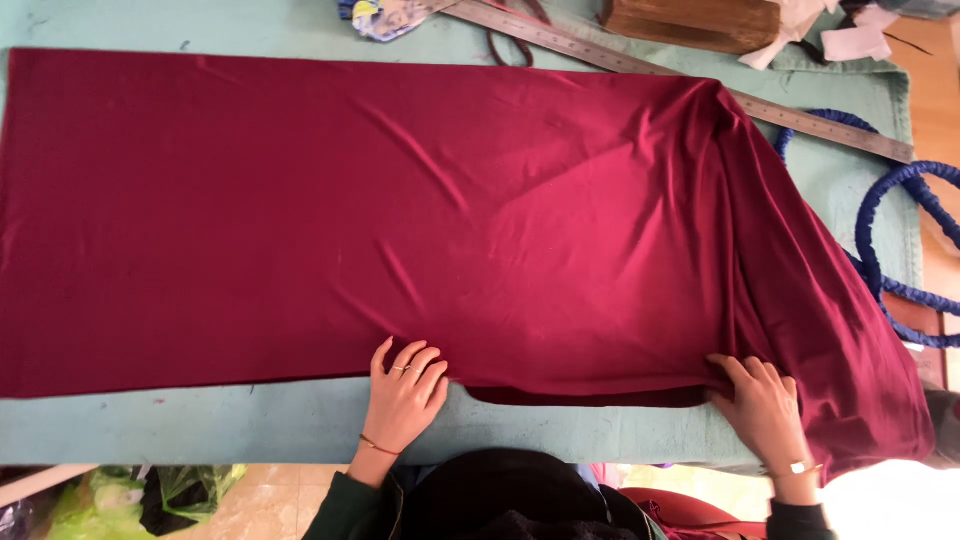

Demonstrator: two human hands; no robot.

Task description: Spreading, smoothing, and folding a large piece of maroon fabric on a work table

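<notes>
Head view is showing a wide crimson cloth [400, 220] lying spread over a pale green table [250, 420], covering most of it. Toward the cloth's near edge, left of its middle, the left hand [405, 395] is pressing flat with fingers spread, gripping nothing. Further right along that same edge, the right hand [765, 410] is resting on the bunched folds, fingers curled into the cloth; whether it is pinching the fabric, I cannot tell. Beyond the cloth's far edge a long metal ruler [700, 85] is lying slantwise, and past the cloth's right end blue wrapped hoops [900, 235] are lying.
</notes>
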